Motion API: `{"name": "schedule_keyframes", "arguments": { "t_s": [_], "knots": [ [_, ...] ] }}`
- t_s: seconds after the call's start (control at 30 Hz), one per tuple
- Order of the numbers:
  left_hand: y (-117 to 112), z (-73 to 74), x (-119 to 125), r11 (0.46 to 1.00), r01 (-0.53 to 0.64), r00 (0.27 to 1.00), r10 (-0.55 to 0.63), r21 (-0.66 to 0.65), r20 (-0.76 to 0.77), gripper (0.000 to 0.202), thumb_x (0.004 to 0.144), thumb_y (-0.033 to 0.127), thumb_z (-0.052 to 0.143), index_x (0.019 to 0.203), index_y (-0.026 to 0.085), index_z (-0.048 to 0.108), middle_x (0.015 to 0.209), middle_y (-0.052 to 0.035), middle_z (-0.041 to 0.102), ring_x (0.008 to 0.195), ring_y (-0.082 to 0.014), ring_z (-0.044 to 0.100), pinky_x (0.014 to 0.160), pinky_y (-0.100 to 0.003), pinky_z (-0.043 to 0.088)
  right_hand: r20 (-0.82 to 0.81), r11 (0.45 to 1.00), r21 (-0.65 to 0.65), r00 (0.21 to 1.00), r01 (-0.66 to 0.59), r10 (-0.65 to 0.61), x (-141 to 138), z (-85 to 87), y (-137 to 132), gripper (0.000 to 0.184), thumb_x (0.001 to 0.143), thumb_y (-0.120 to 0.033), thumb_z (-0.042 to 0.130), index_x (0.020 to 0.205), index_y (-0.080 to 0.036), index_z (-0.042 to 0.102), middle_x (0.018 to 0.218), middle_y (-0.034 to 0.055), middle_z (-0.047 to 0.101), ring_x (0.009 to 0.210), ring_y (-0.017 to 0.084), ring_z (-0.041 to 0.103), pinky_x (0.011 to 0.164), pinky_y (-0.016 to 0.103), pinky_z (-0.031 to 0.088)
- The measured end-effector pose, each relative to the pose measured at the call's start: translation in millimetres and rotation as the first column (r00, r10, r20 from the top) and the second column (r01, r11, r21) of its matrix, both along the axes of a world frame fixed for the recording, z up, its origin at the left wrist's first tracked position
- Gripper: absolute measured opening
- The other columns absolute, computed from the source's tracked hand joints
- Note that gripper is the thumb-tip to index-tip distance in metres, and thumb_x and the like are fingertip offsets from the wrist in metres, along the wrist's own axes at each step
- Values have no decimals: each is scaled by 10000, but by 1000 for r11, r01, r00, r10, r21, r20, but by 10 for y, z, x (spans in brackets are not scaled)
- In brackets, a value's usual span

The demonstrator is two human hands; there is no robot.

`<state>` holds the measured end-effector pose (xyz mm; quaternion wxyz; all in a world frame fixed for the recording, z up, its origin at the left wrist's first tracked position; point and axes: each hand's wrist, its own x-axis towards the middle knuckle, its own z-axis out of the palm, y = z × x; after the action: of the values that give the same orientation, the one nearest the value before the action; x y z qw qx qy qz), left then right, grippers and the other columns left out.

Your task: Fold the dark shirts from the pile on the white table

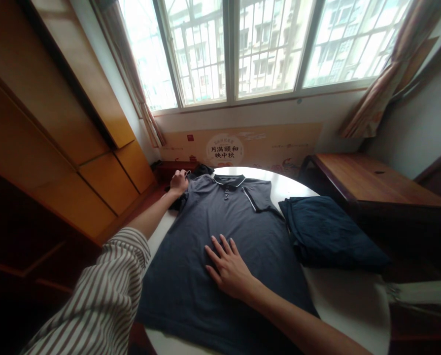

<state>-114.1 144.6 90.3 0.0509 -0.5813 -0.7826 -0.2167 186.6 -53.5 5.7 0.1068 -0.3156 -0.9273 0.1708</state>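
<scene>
A dark grey polo shirt (213,217) with a white-trimmed collar lies face up on a round white table (346,301). My left hand (178,182) reaches to the shirt's far left shoulder and is closed on the sleeve there. My right hand (227,266) lies flat on the middle of the shirt, fingers spread and pressing the cloth down. My left arm wears a striped sleeve.
A folded dark blue garment (327,234) lies on the table to the right of the shirt. A wooden side table (368,180) stands at the right, wooden cabinets (76,148) at the left. A printed cardboard panel (238,145) leans under the window.
</scene>
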Motion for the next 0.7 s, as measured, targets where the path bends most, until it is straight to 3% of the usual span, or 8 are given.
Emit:
{"name": "schedule_keyframes", "arguments": {
  "t_s": [0.1, 0.27, 0.37, 0.43, 0.53, 0.63, 0.7],
  "knots": [
    [25, -60, 283, 997, 73, 997, -74, -18, -19, 280, 938, 215, 521, 1212, 159, 540, 1163, -150, 635, 1069, -286, 621, 902, -346, 459, -19, 1000, 5, 1000, -2, 3, 1, -15, 0, 616, 998, -561, 301, 1522, -242, 358, 1623, 111, 187, 1494, 351, 81, 1188, 569, 68],
    [107, -237, 628, 987, 138, 990, -137, -77, 22, 400, 915, 304, 572, 1270, 128, 520, 1120, -178, 674, 1014, -308, 657, 866, -366, 486, -21, 1000, 6, 1000, -6, 6, 2, -30, 4, 617, 997, -559, 306, 1524, -243, 353, 1627, 106, 172, 1495, 353, 71, 1188, 569, 64],
    [172, -316, 703, 978, 173, 984, -166, -120, 66, 338, 909, 403, 588, 1129, 150, 632, 1017, -128, 717, 972, -265, 674, 851, -317, 496, -13, 1000, 5, 1000, 0, 0, 2, -23, 3, 613, 997, -554, 316, 1526, -244, 350, 1626, 107, 176, 1495, 351, 76, 1186, 574, 70],
    [231, -319, 668, 980, 159, 985, -150, -118, 80, 317, 955, 411, 498, 1035, 165, 681, 998, -121, 727, 991, -254, 669, 866, -311, 491, -8, 1000, 5, 1000, -2, 2, 2, -12, 0, 612, 997, -550, 327, 1527, -245, 347, 1624, 109, 179, 1495, 347, 85, 1186, 573, 78],
    [333, -259, 480, 994, 72, 995, -65, -82, 81, 338, 981, 322, 416, 1082, 138, 680, 1134, -187, 690, 1103, -281, 627, 929, -355, 464, -6, 1000, 9, 1000, -2, 3, 5, 7, -6, 608, 997, -543, 338, 1525, -243, 351, 1620, 111, 190, 1494, 343, 99, 1188, 572, 84],
    [424, -211, 231, 995, 0, 994, 11, -104, 107, 342, 937, 319, 498, 1128, 82, 654, 1149, -256, 666, 1111, -324, 623, 907, -402, 476, -17, 1000, 2, 1000, -2, 2, 10, 21, -9, 609, 999, -549, 324, 1527, -246, 348, 1621, 107, 190, 1495, 342, 93, 1189, 573, 80],
    [473, -224, 110, 990, 22, 990, -3, -138, 138, 371, 893, 350, 575, 1120, 67, 649, 1075, -260, 687, 1043, -332, 655, 845, -407, 502, -17, 1000, -13, 1000, -4, 4, 16, 26, -8, 613, 998, -556, 322, 1529, -250, 342, 1623, 103, 179, 1496, 342, 80, 1189, 575, 78]
  ]
}}
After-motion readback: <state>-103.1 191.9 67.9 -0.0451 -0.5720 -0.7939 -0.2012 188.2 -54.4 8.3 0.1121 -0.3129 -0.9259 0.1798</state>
